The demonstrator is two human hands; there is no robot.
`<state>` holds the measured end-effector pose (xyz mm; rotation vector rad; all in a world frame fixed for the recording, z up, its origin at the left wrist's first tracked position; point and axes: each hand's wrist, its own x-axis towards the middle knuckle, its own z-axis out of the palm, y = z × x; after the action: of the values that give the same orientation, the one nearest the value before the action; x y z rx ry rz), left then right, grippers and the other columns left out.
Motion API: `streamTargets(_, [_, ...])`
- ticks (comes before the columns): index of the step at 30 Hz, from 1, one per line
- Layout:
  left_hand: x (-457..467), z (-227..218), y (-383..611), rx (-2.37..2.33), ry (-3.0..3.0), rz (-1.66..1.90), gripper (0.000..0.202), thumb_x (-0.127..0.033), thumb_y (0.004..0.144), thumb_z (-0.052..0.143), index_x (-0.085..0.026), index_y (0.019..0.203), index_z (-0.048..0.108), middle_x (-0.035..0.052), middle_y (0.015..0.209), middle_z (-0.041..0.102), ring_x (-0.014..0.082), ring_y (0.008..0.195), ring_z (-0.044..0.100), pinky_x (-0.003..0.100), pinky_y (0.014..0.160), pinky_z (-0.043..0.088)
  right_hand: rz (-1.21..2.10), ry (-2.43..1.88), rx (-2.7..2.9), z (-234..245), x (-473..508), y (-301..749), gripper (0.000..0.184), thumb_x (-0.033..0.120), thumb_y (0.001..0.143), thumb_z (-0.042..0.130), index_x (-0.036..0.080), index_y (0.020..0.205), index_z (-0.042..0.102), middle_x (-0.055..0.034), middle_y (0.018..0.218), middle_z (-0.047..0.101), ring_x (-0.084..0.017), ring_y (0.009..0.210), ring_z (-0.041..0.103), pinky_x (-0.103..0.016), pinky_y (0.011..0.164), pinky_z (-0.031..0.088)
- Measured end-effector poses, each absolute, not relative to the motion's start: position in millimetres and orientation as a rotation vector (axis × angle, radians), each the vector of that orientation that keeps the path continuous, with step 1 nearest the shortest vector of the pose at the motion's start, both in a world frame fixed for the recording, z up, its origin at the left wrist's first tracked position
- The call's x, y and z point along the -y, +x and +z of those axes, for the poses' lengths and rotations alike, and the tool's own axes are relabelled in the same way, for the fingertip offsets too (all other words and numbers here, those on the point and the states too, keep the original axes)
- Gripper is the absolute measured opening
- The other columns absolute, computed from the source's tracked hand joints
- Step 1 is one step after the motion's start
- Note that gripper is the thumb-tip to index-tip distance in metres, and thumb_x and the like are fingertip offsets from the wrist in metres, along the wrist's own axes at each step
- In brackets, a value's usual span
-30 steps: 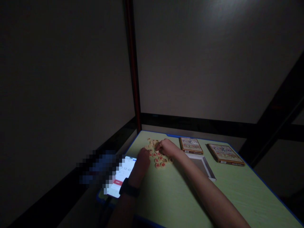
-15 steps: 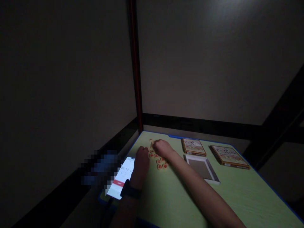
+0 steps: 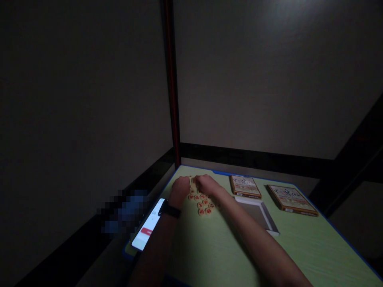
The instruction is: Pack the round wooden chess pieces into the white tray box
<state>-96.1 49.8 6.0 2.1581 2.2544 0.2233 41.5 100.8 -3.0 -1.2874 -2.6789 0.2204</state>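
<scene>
Round, pale xiangqi pieces (image 3: 201,205) with red characters lie in a loose cluster toward the far left of the table. At the far end of this cluster my left hand (image 3: 181,187), with a dark band on its wrist, is curled closed. Facing it just to the right, my right hand (image 3: 206,185) is also closed, its fingers bent down among the pieces. A few pale pieces (image 3: 193,184) show in the narrow gap between my hands. Whatever either set of fingertips grips is hidden.
A lit phone (image 3: 143,235) lies on the table's left edge, partly behind my left arm. Right of my right arm sits an open shallow box tray (image 3: 271,221). Two printed flat boxes, one nearer the middle (image 3: 245,186) and one farther right (image 3: 293,199), lie beyond it. Walls stand behind the green table (image 3: 302,243).
My left hand has moved away from me and up to the far pieces, closer to my right hand. Its forearm now covers more of the phone. My right hand has shifted slightly right.
</scene>
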Motion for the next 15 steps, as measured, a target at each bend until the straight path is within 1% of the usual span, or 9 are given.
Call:
streamTargets(3, [-57,2,-94,-2.255,2.154,0.209,0.022,-0.015,0.087,0.054,-0.013,0.102,0.07,0.014,0.103,0.072,0.0212,0.099,0.067,0.028,0.084,0.049,0.343,-1.261,2.652,-2,-111,49,0.043,0.0,0.073,0.058,0.018,0.11,0.071,-0.003,0.091,0.077,-0.015,0.085,0.07,-0.02,0.074,0.045])
streamTargets(5, [-60,-1,-94,-2.259,2.152,0.209,0.023,-0.013,0.086,0.054,-0.013,0.102,0.07,0.0144,0.104,0.072,0.0214,0.1,0.067,0.027,0.084,0.05,0.401,-1.247,2.642,-3,-117,52,0.043,-0.004,0.07,0.057,0.018,0.103,0.074,0.0,0.085,0.077,-0.013,0.079,0.07,-0.018,0.07,0.045])
streamTargets(7, [-62,-4,-95,-2.255,2.151,0.211,0.024,-0.011,0.086,0.052,-0.012,0.101,0.07,0.015,0.105,0.072,0.0214,0.101,0.067,0.027,0.085,0.049,0.422,-1.235,2.634,-5,-121,55,0.04,-0.004,0.07,0.056,0.018,0.096,0.076,0.0005,0.084,0.077,-0.012,0.079,0.07,-0.017,0.069,0.045])
streamTargets(9, [-63,-7,-96,-2.246,2.149,0.217,0.026,-0.008,0.086,0.05,-0.011,0.101,0.07,0.0155,0.105,0.072,0.0216,0.101,0.067,0.027,0.086,0.049,0.412,-1.231,2.629,-6,-125,58,0.035,-0.002,0.072,0.056,0.018,0.091,0.077,0.0001,0.084,0.077,-0.013,0.08,0.07,-0.018,0.07,0.045])
streamTargets(13, [-65,-11,-99,-2.228,2.152,0.259,0.028,-0.008,0.087,0.048,-0.011,0.104,0.07,0.015,0.107,0.072,0.0207,0.103,0.066,0.027,0.089,0.048,0.329,-1.235,2.652,-9,-128,62,0.029,0.001,0.073,0.057,0.019,0.081,0.079,-0.0013,0.079,0.077,-0.015,0.078,0.07,-0.02,0.072,0.045])
streamTargets(15, [-66,-12,-101,-2.21,2.164,0.285,0.029,-0.008,0.088,0.047,-0.012,0.105,0.07,0.0137,0.11,0.072,0.0196,0.106,0.065,0.026,0.093,0.046,0.268,-1.223,2.68,-8,-127,60,0.028,0.002,0.071,0.058,0.019,0.08,0.079,-0.0028,0.079,0.077,-0.017,0.08,0.069,-0.021,0.073,0.045])
